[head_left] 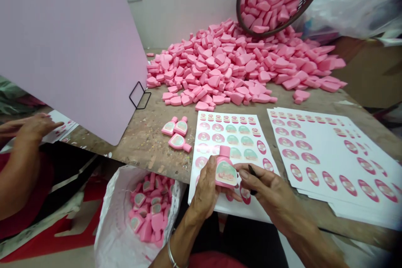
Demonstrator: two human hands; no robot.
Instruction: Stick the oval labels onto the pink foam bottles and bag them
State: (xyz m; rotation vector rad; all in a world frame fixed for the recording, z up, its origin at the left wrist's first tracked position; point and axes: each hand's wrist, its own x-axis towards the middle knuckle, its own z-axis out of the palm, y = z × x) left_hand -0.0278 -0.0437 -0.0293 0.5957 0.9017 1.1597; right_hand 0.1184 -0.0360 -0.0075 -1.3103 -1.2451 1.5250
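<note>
We've got the left hand (204, 190) wrapped round one pink bottle piece (224, 151), cap end up, held over the sticker sheet (248, 141) by the near edge of the table (150, 134). The right hand (271, 186) is nearly closed, a small dark tool (252, 171) pinched in it, fingertips at the side of the label (226, 171). So our hands are together at the piece, only slightly open. Our read: the label's being set or smoothed on; the next move calls for a steady left hold and light fingertip pressure. Three labelled pieces (178, 141) lie left of the sheet, and a big pink pile (216, 63) sits toward the far edge.
</note>
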